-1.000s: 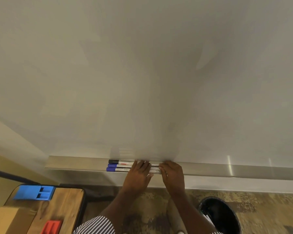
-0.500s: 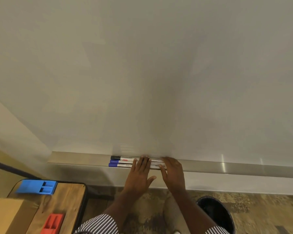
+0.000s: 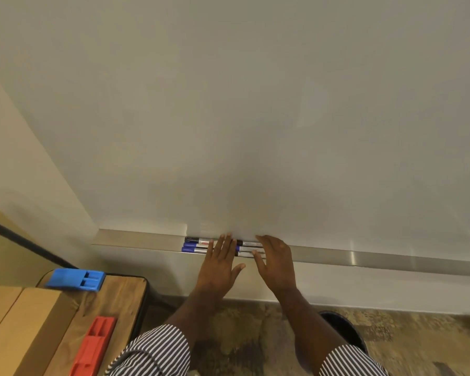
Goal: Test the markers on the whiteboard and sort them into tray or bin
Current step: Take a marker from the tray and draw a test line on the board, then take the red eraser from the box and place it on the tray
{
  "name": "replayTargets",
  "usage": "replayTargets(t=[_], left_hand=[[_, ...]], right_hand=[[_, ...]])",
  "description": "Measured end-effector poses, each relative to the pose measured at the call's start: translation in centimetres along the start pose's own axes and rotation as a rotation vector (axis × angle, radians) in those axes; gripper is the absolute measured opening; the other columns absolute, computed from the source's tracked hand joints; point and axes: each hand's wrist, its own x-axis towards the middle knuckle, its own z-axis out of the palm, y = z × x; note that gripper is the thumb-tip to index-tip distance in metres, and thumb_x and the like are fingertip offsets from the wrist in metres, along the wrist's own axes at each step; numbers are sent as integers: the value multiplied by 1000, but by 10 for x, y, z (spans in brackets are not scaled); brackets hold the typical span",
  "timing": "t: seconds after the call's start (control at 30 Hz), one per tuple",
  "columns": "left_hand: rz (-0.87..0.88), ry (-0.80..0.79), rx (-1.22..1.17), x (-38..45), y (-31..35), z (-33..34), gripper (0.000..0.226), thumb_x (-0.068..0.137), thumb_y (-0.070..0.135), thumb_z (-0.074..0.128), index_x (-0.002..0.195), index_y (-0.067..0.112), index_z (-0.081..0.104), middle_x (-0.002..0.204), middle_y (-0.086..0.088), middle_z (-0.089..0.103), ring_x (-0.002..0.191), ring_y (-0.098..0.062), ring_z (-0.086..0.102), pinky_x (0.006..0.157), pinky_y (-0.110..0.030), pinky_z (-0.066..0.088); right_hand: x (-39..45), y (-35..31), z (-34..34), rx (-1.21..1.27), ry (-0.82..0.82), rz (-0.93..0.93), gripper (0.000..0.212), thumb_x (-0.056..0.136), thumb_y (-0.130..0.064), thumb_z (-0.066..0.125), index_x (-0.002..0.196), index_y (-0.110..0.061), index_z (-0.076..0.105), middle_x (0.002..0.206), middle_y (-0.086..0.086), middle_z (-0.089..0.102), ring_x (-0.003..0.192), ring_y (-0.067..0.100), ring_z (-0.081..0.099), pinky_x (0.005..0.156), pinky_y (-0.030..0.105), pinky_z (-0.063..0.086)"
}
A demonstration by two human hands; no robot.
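Observation:
A large blank whiteboard (image 3: pixel 255 118) fills the view. Along its bottom edge runs a metal tray (image 3: pixel 136 238). Several markers (image 3: pixel 196 245) lie side by side in the tray, one with a black cap and two with blue caps at their left ends; more markers (image 3: pixel 248 248) show between my hands. My left hand (image 3: pixel 219 263) lies flat with straight fingers across the markers. My right hand (image 3: pixel 276 260) rests beside it, fingers spread over the markers' right ends. A dark round bin (image 3: pixel 345 331) stands on the floor under my right arm, partly hidden.
A wooden side table (image 3: pixel 120 291) stands at the lower left. On it are a blue plastic holder (image 3: pixel 75 279), a red plastic holder (image 3: pixel 92 348) and a cardboard box (image 3: pixel 19 329). Patterned carpet (image 3: pixel 418 337) covers the floor.
My hands have drawn slightly apart, and markers now show between them. My left thumb has spread outward. The view has tilted a little, so the tray sits lower left.

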Motion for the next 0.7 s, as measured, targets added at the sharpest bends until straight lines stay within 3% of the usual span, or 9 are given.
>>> replayTargets(t=[0.1, 0.27, 0.47, 0.7], left_hand=[[-12, 21, 17, -6, 5, -11, 77, 103, 64, 14, 161, 15, -2, 166, -8, 19, 152, -29, 22, 120, -44, 5], [-44, 47, 54, -16, 18, -30, 77, 102, 66, 10, 160, 15, 10, 168, -6, 7, 155, -27, 8, 122, -44, -1], [-102, 107, 60, -50, 34, -59, 81, 91, 70, -14, 156, 22, -13, 165, 0, -20, 154, -22, -18, 124, -41, -15], [-185, 164, 66, -100, 33, -79, 83, 94, 67, -16, 159, 16, -1, 168, -7, -5, 156, -24, -7, 123, -41, -11]], right_hand=[[-3, -7, -10, -8, -9, -30, 50, 96, -46, 59, 140, -22, 57, 140, 2, 61, 129, 25, 56, 111, 41, 42], [-12, -16, -29, 3, 1, -56, 55, 98, -51, 53, 144, -20, 53, 144, 3, 58, 134, 25, 53, 113, 38, 38], [-35, -28, -44, -12, 27, -127, 60, 96, -50, 59, 146, -18, 50, 146, 5, 56, 135, 26, 51, 115, 43, 38], [-62, -57, -48, -2, -12, -208, 62, 98, -53, 54, 148, -18, 47, 147, 4, 53, 136, 25, 48, 117, 44, 34]])
